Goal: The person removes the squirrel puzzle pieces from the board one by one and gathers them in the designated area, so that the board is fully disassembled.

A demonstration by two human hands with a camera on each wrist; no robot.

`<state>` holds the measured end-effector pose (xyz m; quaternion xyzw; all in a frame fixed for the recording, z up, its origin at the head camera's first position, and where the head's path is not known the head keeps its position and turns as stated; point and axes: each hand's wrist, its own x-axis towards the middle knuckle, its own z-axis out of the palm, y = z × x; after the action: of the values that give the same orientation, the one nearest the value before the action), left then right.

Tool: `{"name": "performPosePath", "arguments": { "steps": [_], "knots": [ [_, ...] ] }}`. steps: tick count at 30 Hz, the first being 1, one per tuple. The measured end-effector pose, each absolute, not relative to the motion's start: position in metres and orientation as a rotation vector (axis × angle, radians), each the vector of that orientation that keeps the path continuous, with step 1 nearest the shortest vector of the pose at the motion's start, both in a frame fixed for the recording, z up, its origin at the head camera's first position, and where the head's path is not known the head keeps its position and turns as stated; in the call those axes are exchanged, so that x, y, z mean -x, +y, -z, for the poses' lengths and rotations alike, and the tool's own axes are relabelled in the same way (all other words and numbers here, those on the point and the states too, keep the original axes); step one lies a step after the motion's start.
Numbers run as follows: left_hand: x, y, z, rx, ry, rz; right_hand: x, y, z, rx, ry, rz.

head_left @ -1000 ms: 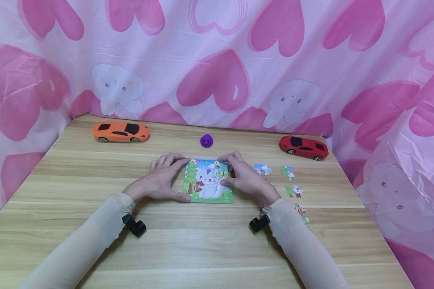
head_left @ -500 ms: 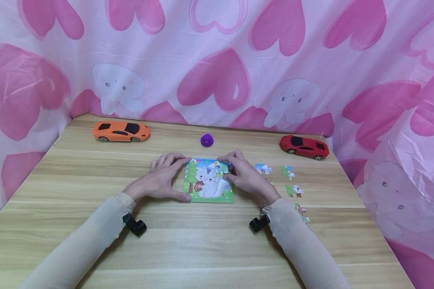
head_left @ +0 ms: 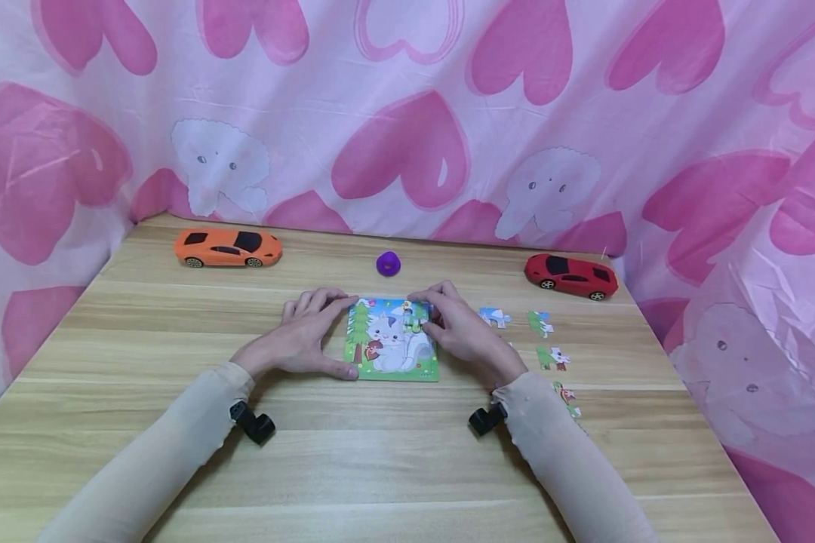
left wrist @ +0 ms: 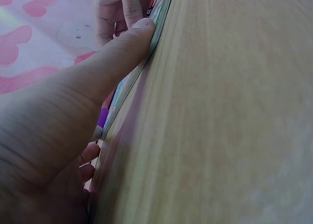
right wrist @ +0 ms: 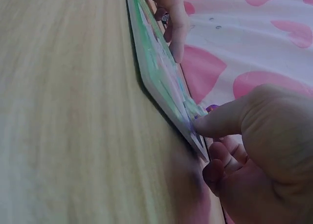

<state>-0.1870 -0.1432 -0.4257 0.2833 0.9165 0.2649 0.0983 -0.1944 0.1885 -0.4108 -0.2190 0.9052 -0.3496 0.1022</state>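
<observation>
Head view: puzzle (head_left: 392, 339), a thin flat square board with a glossy cartoon print, lies mid-surface (head_left: 380, 452) of wood grain; likely light, stiff and hard to lift flat, best taken by its edges. Left wrist view: left hand (left wrist: 54, 136), fingers extended, thumb pressing the board's near edge. Right wrist view: right hand (right wrist: 254, 150), fingers curled, thumb tip pressing a piece (right wrist: 195, 112) down.

1. Puzzle board (head_left: 390, 343): green border, white cartoon cat, green tree, blue sky.
2. Toy cars: one orange (head_left: 227, 248), one red (head_left: 570, 276), both with black windows.
3. Small knob (head_left: 388, 264): purple.
4. Table (head_left: 380, 460): light wood grain.
5. Curtain (head_left: 407, 113): pale pink, darker pink hearts, white elephants.
6. Sleeves (head_left: 176, 445): beige.
</observation>
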Motion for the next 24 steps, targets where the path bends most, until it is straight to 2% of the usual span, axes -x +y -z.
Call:
{"name": "performPosePath", "arguments": {
  "steps": [12, 24],
  "knots": [
    [0.186, -0.144, 0.424, -0.834, 2.717, -0.767, 0.192, 0.195, 0.395, 0.575, 2.624, 1.159],
    [0.187, -0.143, 0.426, -0.84, 2.721, -0.759, 0.198, 0.222, 0.383, 0.727, 2.718, 1.166]
  ]
}}
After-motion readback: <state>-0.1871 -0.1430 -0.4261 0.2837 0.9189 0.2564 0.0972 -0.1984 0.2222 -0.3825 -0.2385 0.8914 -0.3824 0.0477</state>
